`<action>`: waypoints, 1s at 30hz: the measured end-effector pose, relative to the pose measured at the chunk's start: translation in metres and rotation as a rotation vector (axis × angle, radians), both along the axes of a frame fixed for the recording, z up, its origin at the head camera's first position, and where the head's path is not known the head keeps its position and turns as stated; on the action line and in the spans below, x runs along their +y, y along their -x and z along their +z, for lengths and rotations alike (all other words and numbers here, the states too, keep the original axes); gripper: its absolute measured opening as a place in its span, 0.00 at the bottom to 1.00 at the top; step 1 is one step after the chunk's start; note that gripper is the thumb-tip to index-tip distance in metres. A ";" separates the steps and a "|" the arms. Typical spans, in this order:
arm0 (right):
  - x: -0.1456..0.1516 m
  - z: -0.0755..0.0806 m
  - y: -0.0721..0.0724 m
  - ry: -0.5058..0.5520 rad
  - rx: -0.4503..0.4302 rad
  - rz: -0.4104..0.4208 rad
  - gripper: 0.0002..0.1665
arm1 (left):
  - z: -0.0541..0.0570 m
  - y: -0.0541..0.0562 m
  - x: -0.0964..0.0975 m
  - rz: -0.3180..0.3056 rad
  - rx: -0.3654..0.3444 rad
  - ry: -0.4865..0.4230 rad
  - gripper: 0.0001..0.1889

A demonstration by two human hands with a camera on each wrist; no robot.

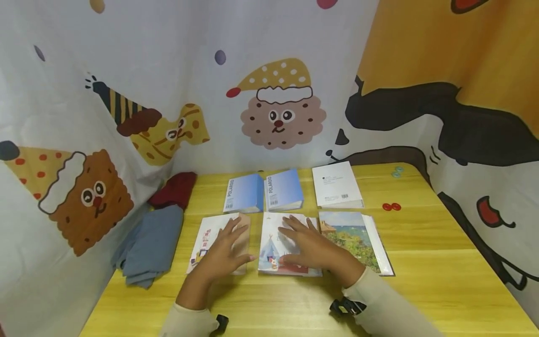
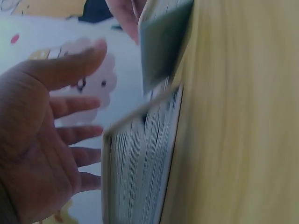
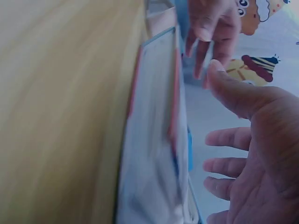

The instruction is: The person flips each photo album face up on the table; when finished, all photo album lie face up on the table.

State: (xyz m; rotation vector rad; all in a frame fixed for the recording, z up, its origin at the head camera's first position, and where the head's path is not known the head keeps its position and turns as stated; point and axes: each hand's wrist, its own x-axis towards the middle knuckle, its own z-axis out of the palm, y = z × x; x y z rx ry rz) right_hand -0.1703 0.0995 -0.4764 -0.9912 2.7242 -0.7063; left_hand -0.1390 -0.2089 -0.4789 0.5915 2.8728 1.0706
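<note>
Six book-like albums lie in two rows on the wooden table. My left hand (image 1: pixel 225 255) is spread over the front-left album (image 1: pixel 200 245), which has a pale cover with a small colored drawing. Over the front-middle album (image 1: pixel 269 234), with a blue tent on its cover, is my right hand (image 1: pixel 309 245), fingers spread. In the left wrist view the left hand (image 2: pixel 42 135) has straight fingers beside a thick block of pages (image 2: pixel 135 168). The right wrist view shows the right hand (image 3: pixel 261 144) with parted fingers, apart from the album's page edges (image 3: pixel 154 126). Neither hand grips anything.
At front right lies a landscape-painting album (image 1: pixel 349 234). Two blue albums (image 1: pixel 244 192) and a white one (image 1: pixel 337 185) form the back row. Folded grey cloth (image 1: pixel 153 243) and dark red cloth (image 1: pixel 177 187) lie at left. A printed curtain (image 1: pixel 223 140) hangs behind the table (image 1: pixel 429 281).
</note>
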 end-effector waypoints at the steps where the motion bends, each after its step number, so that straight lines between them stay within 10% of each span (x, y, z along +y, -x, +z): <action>1: -0.005 0.000 0.001 0.000 -0.008 0.000 0.54 | 0.000 0.000 -0.005 -0.007 0.004 0.026 0.46; 17: -0.083 0.016 0.023 -0.012 -0.126 -0.018 0.52 | 0.001 -0.001 -0.039 -0.031 -0.081 0.167 0.61; 30: -0.105 -0.004 0.045 -0.078 -0.098 -0.069 0.48 | -0.005 -0.002 -0.036 -0.001 -0.174 0.127 0.62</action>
